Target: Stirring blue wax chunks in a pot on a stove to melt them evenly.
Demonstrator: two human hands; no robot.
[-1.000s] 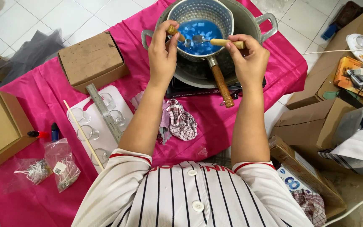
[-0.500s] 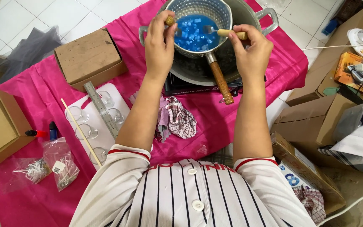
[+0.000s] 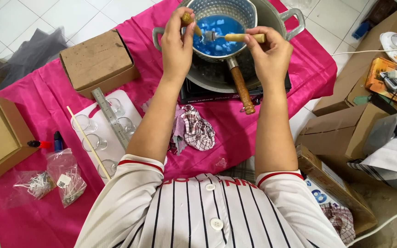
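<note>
Wooden-handled utensils [image 3: 235, 37], two, one per hand [image 3: 176, 43].

Large pot [image 3: 295, 20]: top edge is cutting off its far rim.
Left hand [image 3: 178, 39]: fingers are hiding most of the wooden-handled tool [image 3: 188, 19].
Bag contents [image 3: 35, 183]: staying too small to identify.

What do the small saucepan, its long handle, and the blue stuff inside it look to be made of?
The small saucepan looks like dull grey metal, likely aluminium, with a dimpled inner wall. Its long handle seems to be brown wood, smooth, ending in a metal ring. The blue contents look like part-melted wax: glossy liquid with paler solid lumps, though the material is uncertain.
</note>
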